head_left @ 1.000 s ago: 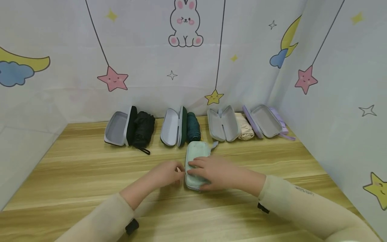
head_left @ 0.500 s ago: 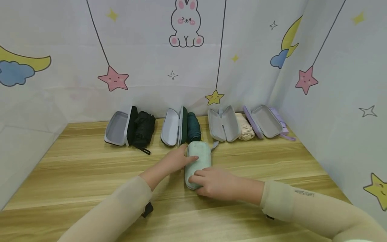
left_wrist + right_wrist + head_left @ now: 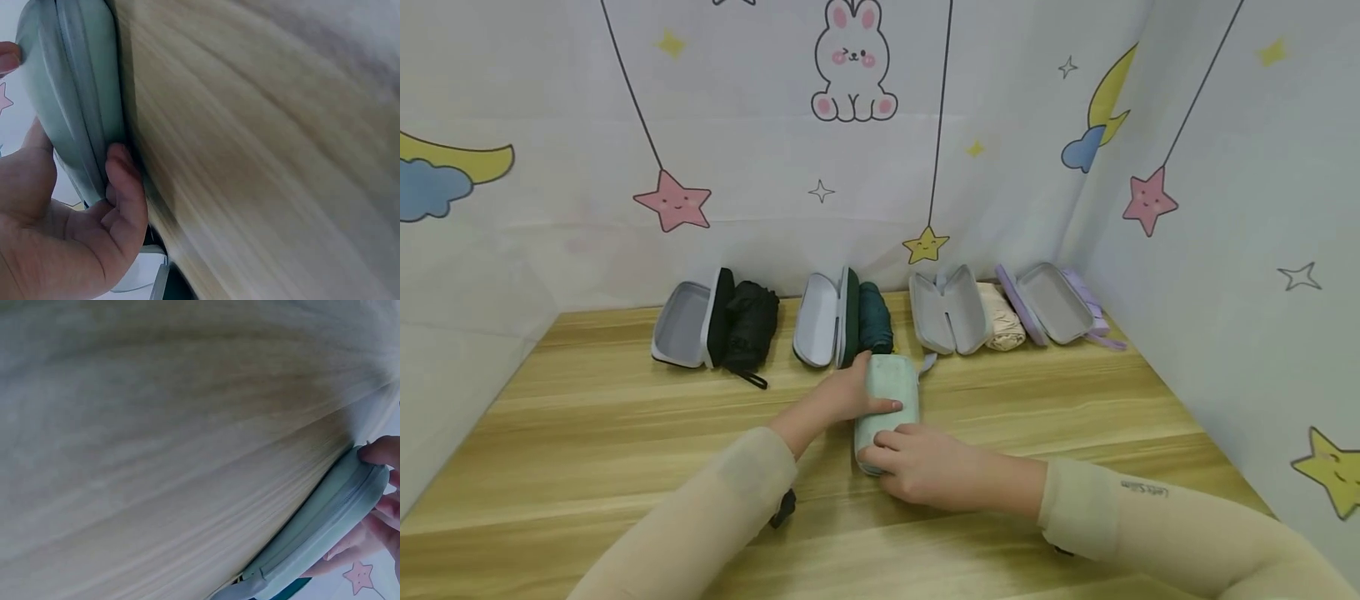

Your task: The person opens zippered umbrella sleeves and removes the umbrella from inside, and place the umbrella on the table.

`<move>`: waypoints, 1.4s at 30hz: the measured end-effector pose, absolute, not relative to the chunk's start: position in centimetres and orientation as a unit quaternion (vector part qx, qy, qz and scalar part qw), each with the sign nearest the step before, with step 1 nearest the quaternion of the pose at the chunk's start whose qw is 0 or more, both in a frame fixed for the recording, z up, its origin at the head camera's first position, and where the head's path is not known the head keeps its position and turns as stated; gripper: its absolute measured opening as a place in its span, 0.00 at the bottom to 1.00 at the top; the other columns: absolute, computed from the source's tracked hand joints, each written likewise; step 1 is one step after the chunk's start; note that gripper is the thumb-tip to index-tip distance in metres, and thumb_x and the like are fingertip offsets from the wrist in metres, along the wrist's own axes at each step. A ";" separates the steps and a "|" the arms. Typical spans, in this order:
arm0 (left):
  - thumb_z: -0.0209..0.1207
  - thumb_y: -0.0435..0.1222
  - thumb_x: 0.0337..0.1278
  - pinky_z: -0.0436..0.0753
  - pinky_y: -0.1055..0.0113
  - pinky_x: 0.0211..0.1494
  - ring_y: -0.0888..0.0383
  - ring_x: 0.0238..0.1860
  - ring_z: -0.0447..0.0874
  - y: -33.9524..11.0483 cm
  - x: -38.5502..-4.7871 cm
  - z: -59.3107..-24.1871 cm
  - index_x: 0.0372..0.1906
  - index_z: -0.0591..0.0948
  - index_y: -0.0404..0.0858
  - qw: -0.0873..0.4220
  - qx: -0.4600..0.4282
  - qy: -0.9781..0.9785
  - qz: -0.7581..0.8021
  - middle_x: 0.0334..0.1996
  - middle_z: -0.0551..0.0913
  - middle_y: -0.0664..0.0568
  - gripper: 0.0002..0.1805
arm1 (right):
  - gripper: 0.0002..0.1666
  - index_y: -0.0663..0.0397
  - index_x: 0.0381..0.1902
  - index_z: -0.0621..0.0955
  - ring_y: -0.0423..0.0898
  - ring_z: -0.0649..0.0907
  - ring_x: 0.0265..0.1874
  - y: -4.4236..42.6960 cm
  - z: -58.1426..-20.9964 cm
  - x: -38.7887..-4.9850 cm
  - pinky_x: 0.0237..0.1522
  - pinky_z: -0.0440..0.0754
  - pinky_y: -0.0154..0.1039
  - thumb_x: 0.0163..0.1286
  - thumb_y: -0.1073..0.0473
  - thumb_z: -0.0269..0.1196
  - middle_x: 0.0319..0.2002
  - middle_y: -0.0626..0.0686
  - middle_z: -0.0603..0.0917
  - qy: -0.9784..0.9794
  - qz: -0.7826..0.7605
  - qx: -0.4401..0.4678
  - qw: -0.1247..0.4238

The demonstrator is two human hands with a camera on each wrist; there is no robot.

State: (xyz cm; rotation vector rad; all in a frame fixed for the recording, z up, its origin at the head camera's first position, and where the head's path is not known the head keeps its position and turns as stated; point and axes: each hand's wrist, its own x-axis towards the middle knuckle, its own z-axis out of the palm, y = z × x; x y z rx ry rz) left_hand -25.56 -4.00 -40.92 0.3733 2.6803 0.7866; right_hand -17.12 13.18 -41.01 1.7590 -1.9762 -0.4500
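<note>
A mint-green zippered case (image 3: 891, 379) lies closed on the wooden table, its long side running away from me. My left hand (image 3: 842, 392) grips its far left part, thumb across the lid; in the left wrist view the left hand's fingers (image 3: 125, 181) curl against the zipped side. At the near end, my right hand (image 3: 928, 467) holds the case with bent fingers. The right wrist view shows the right thumb (image 3: 381, 452) on the case's end corner (image 3: 365, 472). Whether it also pinches a zip pull is hidden. A grey strap (image 3: 928, 363) sticks out at the far right.
Along the back stand opened cases: black (image 3: 685, 325), dark green (image 3: 820, 321), grey-lined (image 3: 951, 312) and purple (image 3: 1056, 304). Folded umbrella-like bundles in black (image 3: 752, 325), teal (image 3: 875, 317) and beige (image 3: 1002, 317) lie beside them. A printed curtain (image 3: 737, 108) closes the back.
My left hand has gone from the case's left side to its far part and now grips it, thumb on top. My right hand has slid toward the near end, its fingers more bent.
</note>
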 end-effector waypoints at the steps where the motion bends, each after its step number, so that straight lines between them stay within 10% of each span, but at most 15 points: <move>1: 0.68 0.58 0.49 0.80 0.58 0.45 0.41 0.54 0.76 -4.0 -25.6 -41.0 0.77 0.45 0.36 0.166 0.129 0.936 0.281 0.63 0.69 0.31 0.61 | 0.06 0.41 0.30 0.83 0.44 0.73 0.42 13.1 -41.1 -17.1 0.39 0.74 0.34 0.68 0.53 0.62 0.52 0.49 0.74 -0.717 -0.165 0.638 0.229; 10: 0.68 0.56 0.50 0.80 0.62 0.21 0.50 0.27 0.81 -4.1 -25.8 -41.5 0.77 0.42 0.42 0.200 0.104 0.917 0.329 0.61 0.67 0.27 0.60 | 0.08 0.41 0.28 0.83 0.42 0.73 0.36 13.2 -40.7 -16.9 0.43 0.73 0.35 0.68 0.53 0.61 0.38 0.45 0.72 -0.692 -0.185 0.656 0.239; 42: 0.68 0.54 0.52 0.80 0.59 0.20 0.47 0.24 0.81 -4.2 -26.3 -41.6 0.76 0.39 0.43 0.229 0.093 0.906 0.344 0.59 0.68 0.25 0.60 | 0.08 0.43 0.30 0.79 0.38 0.73 0.26 13.6 -40.3 -17.0 0.25 0.70 0.31 0.70 0.53 0.60 0.29 0.42 0.77 -0.696 -0.209 0.657 0.200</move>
